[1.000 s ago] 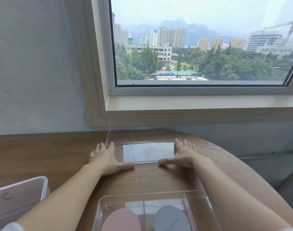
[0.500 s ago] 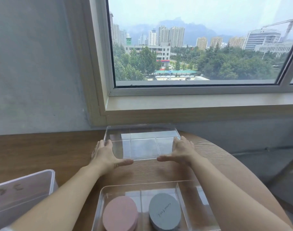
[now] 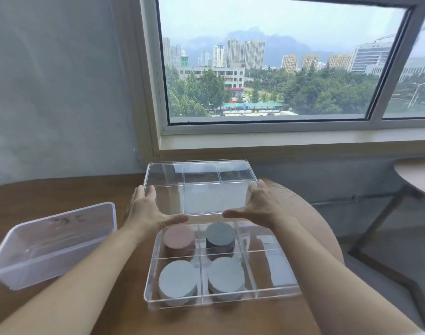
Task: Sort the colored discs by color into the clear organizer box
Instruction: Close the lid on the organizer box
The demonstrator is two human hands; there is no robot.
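Note:
The clear organizer box [image 3: 278,294] sits on the wooden table right in front of me. It holds stacks of discs: pink [image 3: 178,236] at back left, dark grey [image 3: 220,234] at back middle, pale blue-grey [image 3: 177,279] at front left, grey [image 3: 226,274] at front middle. Its two right compartments show only reflections. The box's clear lid [image 3: 201,189] is raised just behind the box. My left hand [image 3: 147,211] grips the lid's left edge and my right hand [image 3: 261,205] grips its right edge.
A translucent white plastic tub [image 3: 49,243] with nothing visible inside stands on the table to the left. The wall and window sill [image 3: 279,141] rise just behind the lid. The round table edge curves off at the right, beside another table [image 3: 416,175].
The lid lay flat on the table under my hands; it is now lifted and nearer the box. The view has tilted down, showing the whole box.

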